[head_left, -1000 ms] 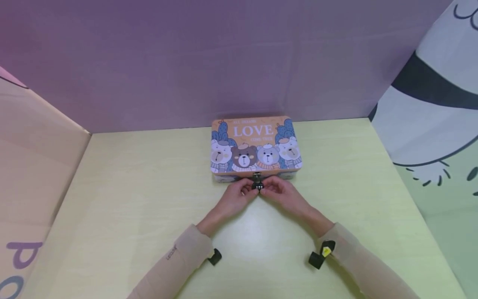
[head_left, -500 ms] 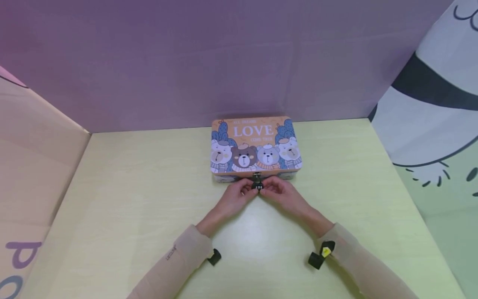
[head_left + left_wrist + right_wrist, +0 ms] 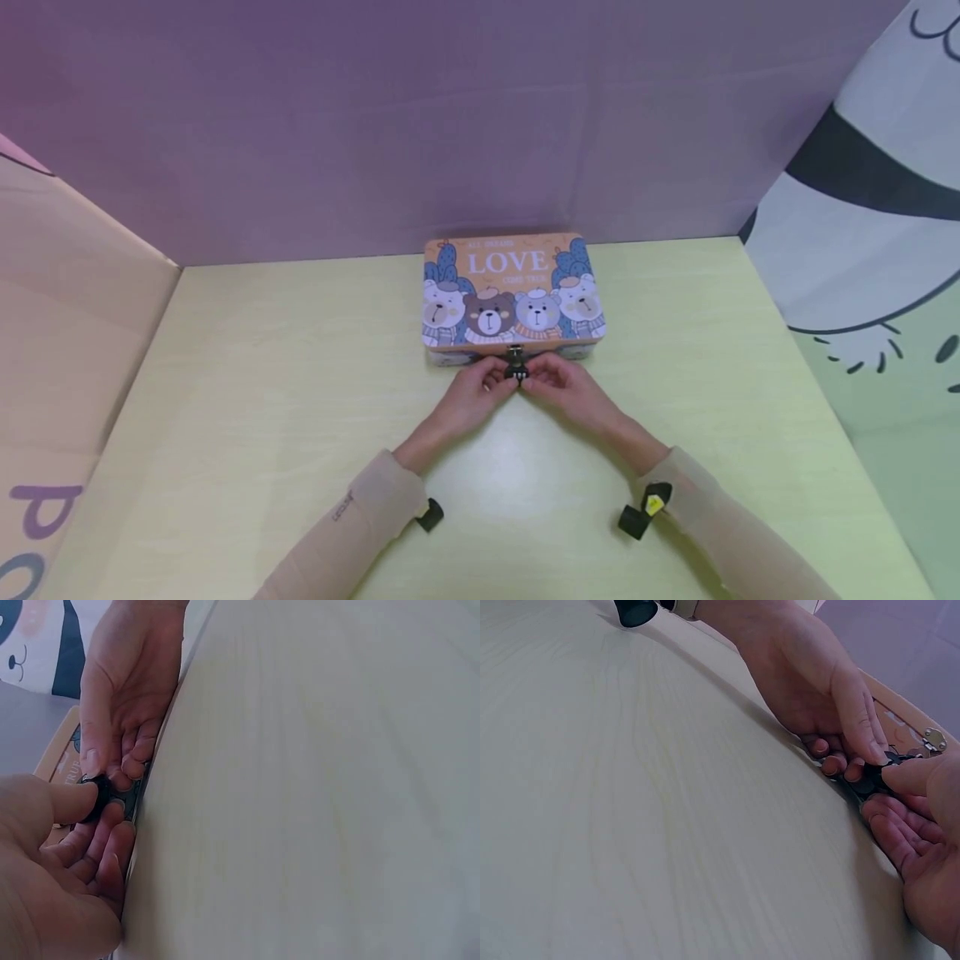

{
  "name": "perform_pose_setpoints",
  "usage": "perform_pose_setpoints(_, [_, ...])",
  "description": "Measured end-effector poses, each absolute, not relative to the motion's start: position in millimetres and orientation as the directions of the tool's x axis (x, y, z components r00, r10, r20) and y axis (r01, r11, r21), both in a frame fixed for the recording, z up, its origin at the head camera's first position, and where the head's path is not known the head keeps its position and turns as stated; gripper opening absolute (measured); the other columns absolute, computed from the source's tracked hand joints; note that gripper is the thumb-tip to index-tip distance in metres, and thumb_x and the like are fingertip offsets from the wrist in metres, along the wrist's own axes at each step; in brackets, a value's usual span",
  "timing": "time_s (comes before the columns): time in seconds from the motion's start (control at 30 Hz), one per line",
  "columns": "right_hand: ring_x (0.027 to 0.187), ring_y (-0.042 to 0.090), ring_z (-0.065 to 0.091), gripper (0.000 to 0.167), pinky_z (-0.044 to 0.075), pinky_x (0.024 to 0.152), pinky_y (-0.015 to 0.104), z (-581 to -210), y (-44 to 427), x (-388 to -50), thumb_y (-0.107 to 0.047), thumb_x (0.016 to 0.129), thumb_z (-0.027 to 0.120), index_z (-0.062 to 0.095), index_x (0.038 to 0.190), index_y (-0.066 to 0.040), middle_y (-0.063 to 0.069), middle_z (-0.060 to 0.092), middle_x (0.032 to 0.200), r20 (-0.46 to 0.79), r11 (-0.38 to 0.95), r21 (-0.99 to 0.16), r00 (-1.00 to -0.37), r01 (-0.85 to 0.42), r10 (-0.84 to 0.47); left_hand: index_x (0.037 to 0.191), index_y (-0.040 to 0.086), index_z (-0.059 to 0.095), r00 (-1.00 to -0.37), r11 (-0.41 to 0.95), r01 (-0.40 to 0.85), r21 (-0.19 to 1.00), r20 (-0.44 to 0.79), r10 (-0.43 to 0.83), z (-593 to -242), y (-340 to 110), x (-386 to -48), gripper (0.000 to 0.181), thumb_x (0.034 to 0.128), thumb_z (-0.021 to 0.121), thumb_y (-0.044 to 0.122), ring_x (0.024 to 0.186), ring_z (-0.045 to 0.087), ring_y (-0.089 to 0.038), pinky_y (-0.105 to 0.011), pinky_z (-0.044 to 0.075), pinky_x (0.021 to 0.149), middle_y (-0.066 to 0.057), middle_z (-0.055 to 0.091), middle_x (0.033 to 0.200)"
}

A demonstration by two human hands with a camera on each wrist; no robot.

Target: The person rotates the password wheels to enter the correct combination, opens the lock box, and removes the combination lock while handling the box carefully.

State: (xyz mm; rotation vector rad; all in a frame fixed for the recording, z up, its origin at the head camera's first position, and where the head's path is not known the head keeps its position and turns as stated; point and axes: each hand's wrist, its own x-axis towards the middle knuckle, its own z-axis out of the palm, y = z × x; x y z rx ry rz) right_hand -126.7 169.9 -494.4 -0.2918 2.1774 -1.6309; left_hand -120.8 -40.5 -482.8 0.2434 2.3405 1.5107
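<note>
A closed rectangular box (image 3: 513,292) with printed bears and the word LOVE lies on the table, a metal clasp (image 3: 515,351) at its front. Just below the clasp is a small black object (image 3: 517,373), which looks like a padlock. From the left, my left hand (image 3: 467,402) pinches it between thumb and fingers; my right hand (image 3: 583,402) pinches it from the right. In the left wrist view the black object (image 3: 97,796) sits between both thumbs, partly covered by fingers. The right wrist view shows the metal clasp (image 3: 934,740) beside the fingertips.
The pale wooden table (image 3: 300,375) extends around the box. A purple wall panel (image 3: 375,133) stands right behind it, with printed panels at the left (image 3: 67,317) and right (image 3: 885,250). Black wrist devices are on both sleeves.
</note>
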Motion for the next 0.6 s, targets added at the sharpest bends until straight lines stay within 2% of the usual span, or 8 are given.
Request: perform_pose_setpoints(0.6, [0.103, 0.023, 0.064, 0.025, 0.054, 0.096, 0.035, -492.7, 169.3, -125.7, -0.012, 0.099, 0.068, 0.063, 0.121, -0.001, 0.013, 0.067, 0.112, -0.194, 0.304, -0.95, -0.899, 0.071, -0.394, 0.113, 0.004, 0.067, -0.931, 0.418, -0.04, 0.908, -0.185, 0.314, -483.5, -39.5, -119.9, 0.02, 0.1001, 0.066, 0.019, 0.088, 0.059, -0.017, -0.032, 0.053, 0.08, -0.006, 0.065, 0.098])
